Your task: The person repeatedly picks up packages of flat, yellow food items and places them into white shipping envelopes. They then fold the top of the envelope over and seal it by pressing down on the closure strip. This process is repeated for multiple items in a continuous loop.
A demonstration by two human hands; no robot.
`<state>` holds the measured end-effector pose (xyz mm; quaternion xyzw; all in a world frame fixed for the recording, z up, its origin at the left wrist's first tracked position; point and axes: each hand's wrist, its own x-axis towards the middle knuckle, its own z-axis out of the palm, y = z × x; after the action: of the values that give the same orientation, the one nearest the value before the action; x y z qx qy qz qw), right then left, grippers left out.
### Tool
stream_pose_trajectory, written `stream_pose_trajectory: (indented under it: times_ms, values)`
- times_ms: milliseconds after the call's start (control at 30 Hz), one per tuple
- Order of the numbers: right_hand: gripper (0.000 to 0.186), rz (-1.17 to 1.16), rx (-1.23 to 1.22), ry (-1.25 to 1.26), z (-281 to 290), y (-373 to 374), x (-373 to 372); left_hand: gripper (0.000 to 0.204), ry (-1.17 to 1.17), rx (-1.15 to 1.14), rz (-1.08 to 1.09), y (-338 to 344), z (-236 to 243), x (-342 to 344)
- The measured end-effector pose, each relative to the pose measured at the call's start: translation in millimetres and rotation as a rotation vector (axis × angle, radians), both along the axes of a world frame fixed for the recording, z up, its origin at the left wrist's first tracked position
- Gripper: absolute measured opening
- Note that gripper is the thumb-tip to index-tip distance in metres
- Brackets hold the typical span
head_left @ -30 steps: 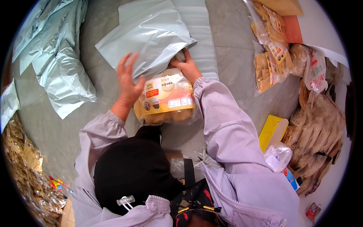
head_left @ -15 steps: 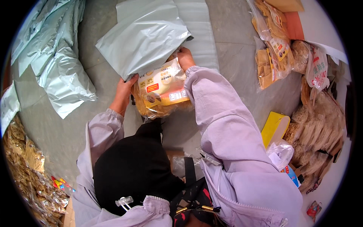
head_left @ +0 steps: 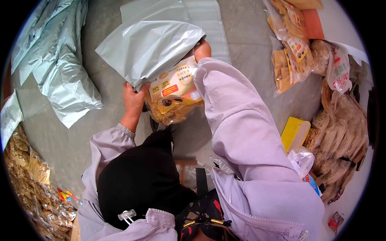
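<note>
A grey-white plastic mailing bag (head_left: 150,48) lies tilted over the top of a clear food packet. The packet (head_left: 173,90) has a yellow and white label and holds tan, flat dried pieces. Its upper part sits inside the bag's mouth and its lower end sticks out towards me. My left hand (head_left: 134,100) is closed on the bag's left lower edge, thumb beside the packet. At the packet's upper right corner, my right hand (head_left: 202,50) reaches under the bag's edge, and its fingers are hidden there.
More mailing bags (head_left: 66,76) lie in a heap at the left on the grey floor (head_left: 245,60). A flat pale sheet (head_left: 213,24) lies beyond my hands. Filled food packets (head_left: 291,48) and a yellow box (head_left: 294,132) stand at right. Wrapped brown goods (head_left: 30,180) fill the lower left.
My right hand has moved up and slid further under the bag's edge. The bag's mouth has lifted and bulged over the packet, which has tilted a little.
</note>
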<state>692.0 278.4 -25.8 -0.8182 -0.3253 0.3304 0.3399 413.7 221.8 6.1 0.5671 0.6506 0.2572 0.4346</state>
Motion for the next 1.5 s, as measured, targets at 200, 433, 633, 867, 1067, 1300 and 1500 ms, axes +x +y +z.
stream_pose_trajectory:
  times_ms: [200,433,633,867,1067,1300,1500]
  values:
    - [0.027,0.211,-0.297,-0.095,13.1,11.0,3.6,0.050,0.156,0.221,-0.052,2.5,-5.7,-0.9]
    - [0.044,0.102,0.245,-0.314,37.2,-6.5,-8.4,0.067,-0.395,-0.239,0.016,-0.9,2.9,6.7]
    - [0.034,0.068,-0.109,-0.145,6.1,19.2,10.4,0.072,-0.410,-0.306,-0.053,2.1,3.6,16.1]
    - [0.025,0.111,-0.103,-0.016,0.8,17.7,14.5,0.060,-0.577,-0.506,0.190,-12.5,1.9,25.6]
    - [0.031,0.434,0.207,0.490,16.5,17.6,-7.4,0.044,-0.731,-0.851,0.209,8.0,15.7,-1.8]
    - [0.046,0.178,0.232,-0.051,22.7,33.8,-10.7,0.043,-0.897,-0.809,0.281,0.3,22.5,-4.4]
    - [0.021,0.637,-0.471,-0.628,24.1,-52.9,32.5,0.047,-0.726,-0.492,0.391,8.6,-12.2,-10.7]
